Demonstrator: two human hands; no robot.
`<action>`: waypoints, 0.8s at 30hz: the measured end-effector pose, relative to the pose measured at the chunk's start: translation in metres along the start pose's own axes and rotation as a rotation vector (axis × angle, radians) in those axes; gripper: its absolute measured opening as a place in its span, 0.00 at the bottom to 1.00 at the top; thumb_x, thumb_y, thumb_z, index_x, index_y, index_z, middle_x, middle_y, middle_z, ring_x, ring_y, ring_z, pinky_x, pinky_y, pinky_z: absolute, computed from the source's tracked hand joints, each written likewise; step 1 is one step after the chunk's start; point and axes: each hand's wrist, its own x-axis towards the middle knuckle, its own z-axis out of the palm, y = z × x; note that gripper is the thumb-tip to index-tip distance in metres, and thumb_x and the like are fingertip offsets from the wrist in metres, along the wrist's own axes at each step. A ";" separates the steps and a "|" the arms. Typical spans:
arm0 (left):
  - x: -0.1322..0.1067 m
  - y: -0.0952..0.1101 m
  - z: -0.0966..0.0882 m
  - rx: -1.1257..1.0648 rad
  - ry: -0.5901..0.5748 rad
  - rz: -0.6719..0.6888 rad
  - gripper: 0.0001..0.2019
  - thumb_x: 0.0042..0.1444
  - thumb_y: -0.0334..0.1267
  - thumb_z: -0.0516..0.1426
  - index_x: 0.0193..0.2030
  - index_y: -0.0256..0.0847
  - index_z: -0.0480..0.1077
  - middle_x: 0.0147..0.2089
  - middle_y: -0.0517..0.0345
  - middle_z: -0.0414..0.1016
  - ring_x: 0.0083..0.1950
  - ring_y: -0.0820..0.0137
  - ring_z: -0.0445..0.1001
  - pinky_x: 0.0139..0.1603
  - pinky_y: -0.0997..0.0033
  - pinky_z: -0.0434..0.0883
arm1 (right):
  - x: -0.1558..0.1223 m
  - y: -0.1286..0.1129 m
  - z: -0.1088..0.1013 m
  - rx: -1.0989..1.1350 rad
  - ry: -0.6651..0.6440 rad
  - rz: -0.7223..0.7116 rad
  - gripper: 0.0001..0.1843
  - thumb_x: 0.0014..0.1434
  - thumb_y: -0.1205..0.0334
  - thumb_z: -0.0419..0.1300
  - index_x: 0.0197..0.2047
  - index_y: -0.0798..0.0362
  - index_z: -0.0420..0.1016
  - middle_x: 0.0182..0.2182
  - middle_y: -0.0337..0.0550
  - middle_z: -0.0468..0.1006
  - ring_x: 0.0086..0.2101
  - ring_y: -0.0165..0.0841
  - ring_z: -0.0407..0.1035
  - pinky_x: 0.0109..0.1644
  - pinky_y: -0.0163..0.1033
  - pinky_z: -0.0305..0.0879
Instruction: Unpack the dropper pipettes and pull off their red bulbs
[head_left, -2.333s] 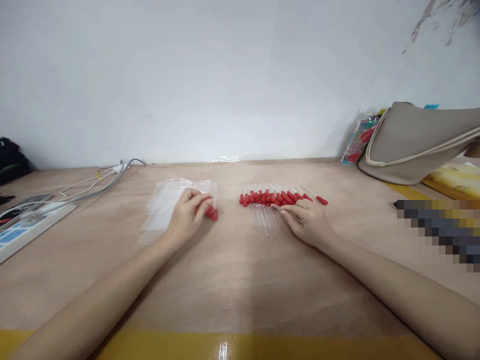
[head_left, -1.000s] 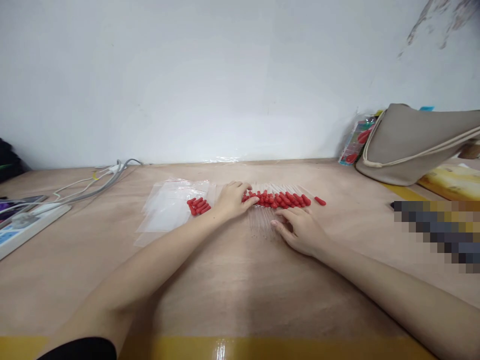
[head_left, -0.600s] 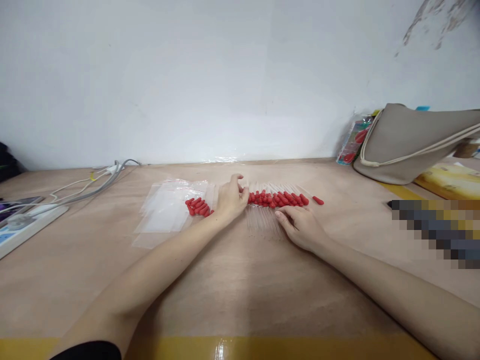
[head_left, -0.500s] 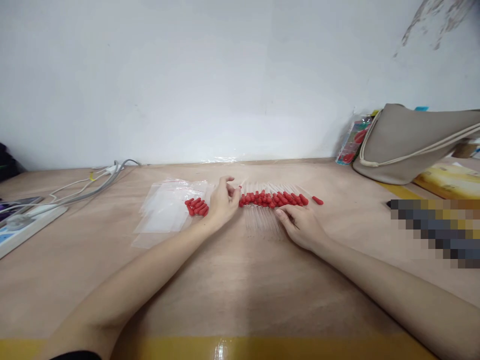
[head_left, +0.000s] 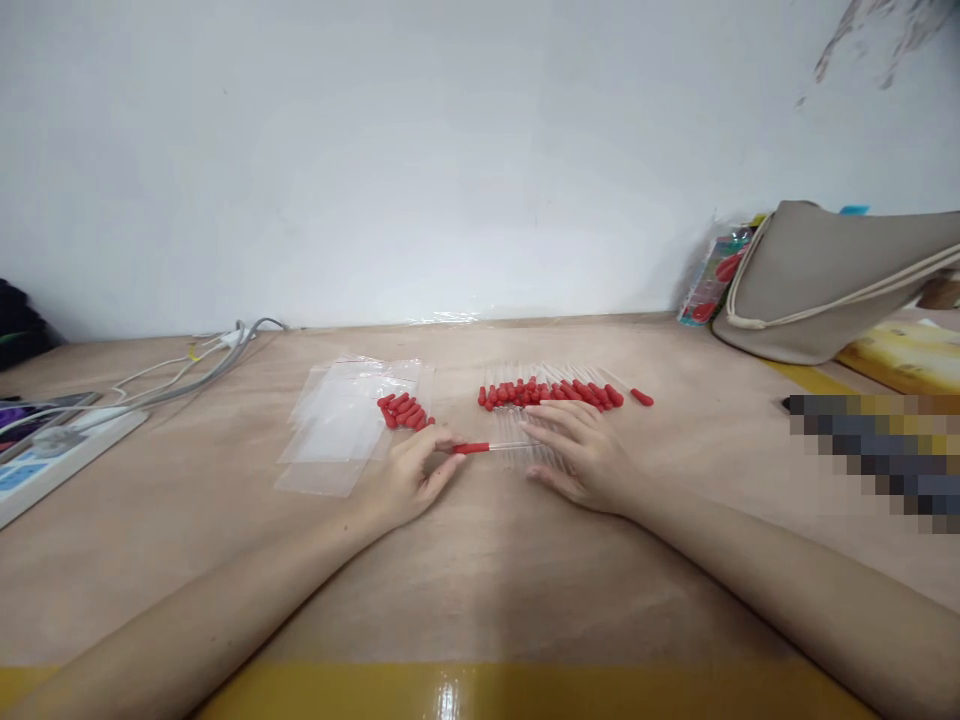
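My left hand (head_left: 424, 470) pinches the red rubber bulb (head_left: 472, 448) of a dropper lying level above the table. Its clear tube (head_left: 506, 446) points right, toward my right hand (head_left: 581, 455). That hand is palm down with its fingers apart, over the lower part of a row of droppers; whether it touches the held tube I cannot tell. The row's red bulbs (head_left: 544, 392) lie side by side, with clear tubes (head_left: 517, 425) both above and below them. A smaller pile of red bulbs (head_left: 405, 410) rests on clear plastic bags (head_left: 330, 430) left of the row.
One dropper (head_left: 642, 397) sticks out at the row's right end. At the left are a power strip (head_left: 75, 450) and grey cables (head_left: 225, 365). A grey bag (head_left: 802, 290) and a colourful package (head_left: 709, 285) stand at the back right by the wall.
My left hand has come down and toward me from the row's left end, now with a dropper in its fingers. My right hand's fingers have spread out over the tubes.
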 end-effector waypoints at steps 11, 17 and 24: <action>0.000 0.000 0.013 -0.022 0.056 0.181 0.10 0.56 0.30 0.54 0.46 0.40 0.64 0.40 0.55 0.75 0.40 0.71 0.74 0.42 0.71 0.72 | -0.002 -0.002 0.015 0.042 -0.069 -0.075 0.14 0.60 0.62 0.53 0.49 0.52 0.70 0.44 0.44 0.77 0.54 0.38 0.62 0.61 0.54 0.53; 0.009 0.013 0.020 0.057 -0.043 0.204 0.16 0.57 0.36 0.54 0.52 0.38 0.63 0.52 0.46 0.67 0.54 0.63 0.67 0.53 0.62 0.67 | -0.001 -0.006 0.017 0.082 -0.022 -0.125 0.12 0.59 0.65 0.54 0.47 0.53 0.71 0.42 0.42 0.78 0.52 0.36 0.65 0.61 0.51 0.55; 0.018 0.022 0.022 0.231 -0.129 0.315 0.06 0.59 0.36 0.52 0.35 0.37 0.67 0.40 0.52 0.71 0.47 0.64 0.67 0.47 0.61 0.64 | 0.000 -0.011 0.017 0.123 0.085 -0.258 0.10 0.57 0.69 0.55 0.43 0.57 0.71 0.37 0.45 0.79 0.48 0.35 0.68 0.59 0.47 0.59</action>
